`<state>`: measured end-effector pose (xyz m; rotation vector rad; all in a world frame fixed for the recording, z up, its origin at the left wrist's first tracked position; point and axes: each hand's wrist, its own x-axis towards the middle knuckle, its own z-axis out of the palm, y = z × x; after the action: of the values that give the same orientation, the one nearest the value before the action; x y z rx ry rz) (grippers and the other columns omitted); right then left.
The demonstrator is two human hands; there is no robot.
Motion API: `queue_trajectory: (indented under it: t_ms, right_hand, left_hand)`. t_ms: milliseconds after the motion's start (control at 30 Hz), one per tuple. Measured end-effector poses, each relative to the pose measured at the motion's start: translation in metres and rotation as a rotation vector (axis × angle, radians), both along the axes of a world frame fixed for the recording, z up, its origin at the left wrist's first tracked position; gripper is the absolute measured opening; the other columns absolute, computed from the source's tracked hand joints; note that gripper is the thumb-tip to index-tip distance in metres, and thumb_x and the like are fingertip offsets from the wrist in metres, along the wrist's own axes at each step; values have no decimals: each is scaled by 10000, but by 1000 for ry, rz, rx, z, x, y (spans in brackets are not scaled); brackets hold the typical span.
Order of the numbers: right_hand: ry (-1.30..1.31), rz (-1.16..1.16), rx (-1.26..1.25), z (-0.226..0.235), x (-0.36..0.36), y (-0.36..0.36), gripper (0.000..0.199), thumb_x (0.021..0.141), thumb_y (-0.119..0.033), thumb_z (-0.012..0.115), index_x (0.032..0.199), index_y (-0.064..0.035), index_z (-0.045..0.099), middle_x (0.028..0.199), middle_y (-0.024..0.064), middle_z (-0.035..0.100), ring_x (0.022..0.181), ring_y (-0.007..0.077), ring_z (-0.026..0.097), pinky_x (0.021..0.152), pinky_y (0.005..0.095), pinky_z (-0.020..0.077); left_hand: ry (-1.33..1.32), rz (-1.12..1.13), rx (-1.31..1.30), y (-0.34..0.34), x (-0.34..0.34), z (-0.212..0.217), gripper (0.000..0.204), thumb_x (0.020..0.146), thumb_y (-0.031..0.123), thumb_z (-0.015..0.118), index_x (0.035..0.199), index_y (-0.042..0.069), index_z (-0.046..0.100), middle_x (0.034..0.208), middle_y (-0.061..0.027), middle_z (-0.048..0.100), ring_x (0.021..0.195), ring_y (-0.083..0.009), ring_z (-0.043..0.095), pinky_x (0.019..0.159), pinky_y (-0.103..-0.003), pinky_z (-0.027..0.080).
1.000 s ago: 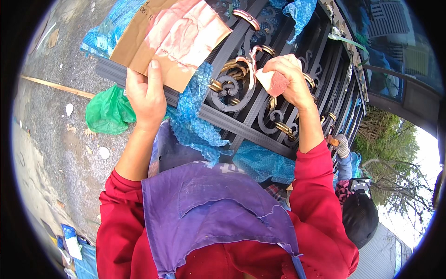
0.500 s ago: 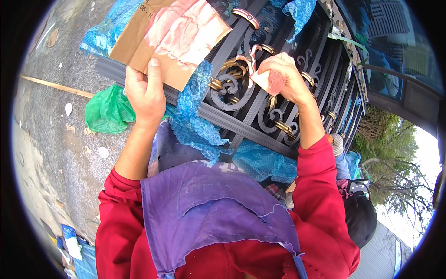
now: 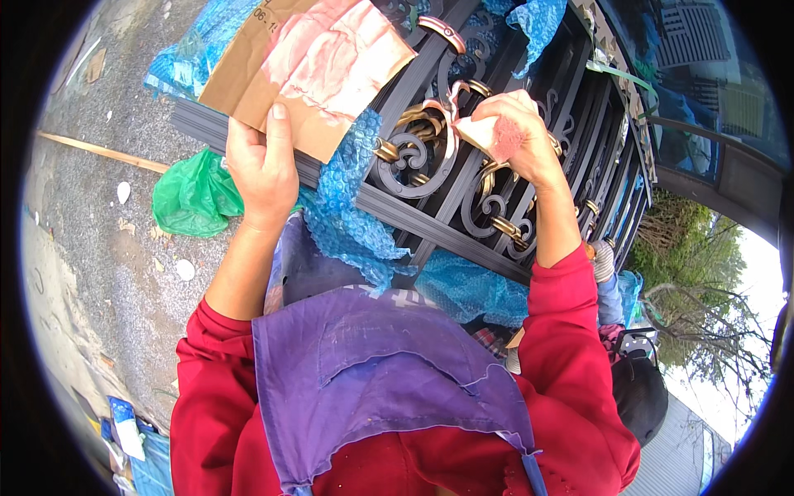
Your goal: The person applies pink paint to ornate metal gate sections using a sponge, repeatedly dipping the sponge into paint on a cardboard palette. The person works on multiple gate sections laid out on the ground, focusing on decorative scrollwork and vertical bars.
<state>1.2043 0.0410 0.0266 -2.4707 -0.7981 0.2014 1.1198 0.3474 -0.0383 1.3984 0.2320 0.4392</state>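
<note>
My left hand [image 3: 263,174] grips the near edge of a brown cardboard sheet [image 3: 238,83], thumb on top. Wet-looking pink paint [image 3: 327,62] is smeared thickly over the sheet's right part. My right hand [image 3: 525,140] is closed round a small sponge [image 3: 490,137], pale with a reddish-pink face. The sponge's tip is at a curled scroll of a dark metal gate [image 3: 389,207], by a pink-coated piece [image 3: 453,101]. Another band [image 3: 443,33] farther up the gate is also pink. Grey scrolls [image 3: 407,153] and gold collars [image 3: 385,150] surround my right hand.
Blue bubble wrap [image 3: 343,198] drapes over the gate's near edge. A green plastic bag [image 3: 194,194] and a wooden strip [image 3: 99,151] lie on the ground at left. Another person's gloved hand [image 3: 604,260] and dark cap [image 3: 641,397] show at right.
My right hand and the sponge have shifted slightly right along the scroll. My left hand and the cardboard have barely moved.
</note>
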Motion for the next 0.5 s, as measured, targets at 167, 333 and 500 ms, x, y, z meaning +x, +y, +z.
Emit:
queue_trajectory:
  t_ms: [167,333,500]
  right_hand:
    - [-22,100,-128,0,0,4,278,644,-50,768,898,-118,677,916,-9,664,909,202,536,886,336,369]
    - [38,71,-116,12,-3,8,235,689,-72,754,908,-118,683,917,3,665,908,214,539,904,335,348]
    - [-49,29,-197,8,0,6,237,718,-40,688,944,-108,685,911,12,649,881,219,528,887,344,353]
  left_hand:
    - [11,0,0,0,0,0,331,988,119,510,1256,-67,454,1215,-139,560,1092,-156,549,930,-294,443]
    - [-1,16,18,-1,0,1,343,987,128,518,1261,-67,451,1217,-136,560,1092,-158,550,930,-296,444]
    - [15,0,14,0,-1,0,342,987,126,518,1261,-67,451,1221,-137,559,1096,-157,548,938,-298,440]
